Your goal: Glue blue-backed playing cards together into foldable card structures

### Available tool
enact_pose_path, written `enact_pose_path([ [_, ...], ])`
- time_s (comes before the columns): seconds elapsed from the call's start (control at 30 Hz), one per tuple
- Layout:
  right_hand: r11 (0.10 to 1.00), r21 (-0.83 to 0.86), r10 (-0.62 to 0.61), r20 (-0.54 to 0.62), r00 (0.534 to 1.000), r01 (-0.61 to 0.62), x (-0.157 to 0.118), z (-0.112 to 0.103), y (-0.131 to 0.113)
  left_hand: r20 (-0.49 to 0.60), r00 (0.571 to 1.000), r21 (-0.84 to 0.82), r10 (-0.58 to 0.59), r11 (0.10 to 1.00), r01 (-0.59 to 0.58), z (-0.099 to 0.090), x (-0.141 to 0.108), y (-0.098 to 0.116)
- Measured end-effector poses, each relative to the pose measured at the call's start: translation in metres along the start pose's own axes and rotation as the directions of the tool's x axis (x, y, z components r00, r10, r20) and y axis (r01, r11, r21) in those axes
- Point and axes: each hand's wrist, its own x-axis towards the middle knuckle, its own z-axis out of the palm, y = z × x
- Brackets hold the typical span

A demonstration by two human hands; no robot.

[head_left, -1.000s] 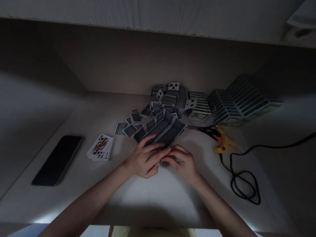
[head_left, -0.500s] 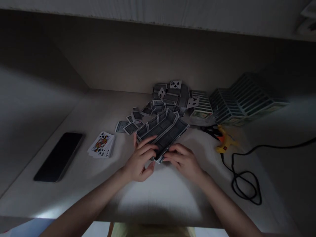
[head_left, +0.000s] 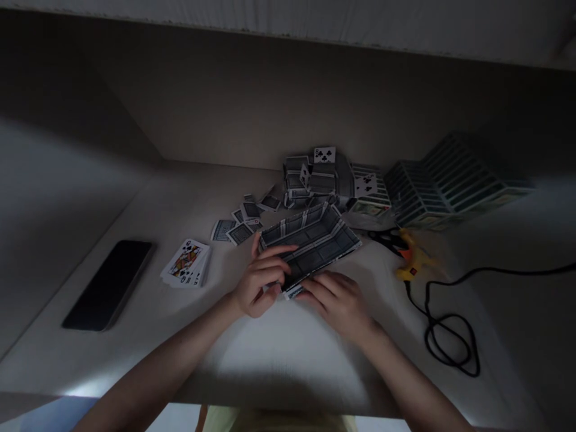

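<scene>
An open tray made of playing cards (head_left: 310, 243), their dark patterned backs facing inward, is tilted between my hands above the table. My left hand (head_left: 261, 282) grips its near left corner, with fingers reaching over the rim and the thumb below. Along the near right side, my right hand (head_left: 335, 300) has its fingers curled against the tray's outer wall, where a bit of card face shows. Behind the tray stands a stacked structure of cards (head_left: 315, 177), with a few cards lying on it face up.
Left of my hands lie a face-up card stack (head_left: 186, 264) and a black phone (head_left: 108, 285). Loose cut cards (head_left: 243, 222) lie behind. At right are scissors (head_left: 387, 240), a yellow glue gun (head_left: 416, 264) with a black cord (head_left: 450, 324), and folded card structures (head_left: 445, 186).
The tray has shifted slightly right and turned a little, its left wall now showing more. My right hand has slid along its near side; both hands keep their hold.
</scene>
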Motion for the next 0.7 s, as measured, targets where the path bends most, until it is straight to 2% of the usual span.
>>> enact_pose_path([
  [0.13,0.992,-0.124,0.006,0.074,0.997,0.003,0.004,-0.003,-0.006,-0.061,0.997,-0.019,0.035,0.999,-0.037,0.002,0.000,-0.006],
  [0.53,0.998,-0.019,0.063,-0.105,0.992,-0.065,0.013,0.022,-0.020,-0.185,0.977,-0.007,0.102,0.994,-0.105,-0.006,0.007,-0.015],
  [0.7,0.995,0.046,0.099,-0.147,0.984,-0.093,0.012,0.026,-0.023,-0.225,0.965,-0.028,0.135,0.989,-0.145,-0.006,0.007,-0.018],
])
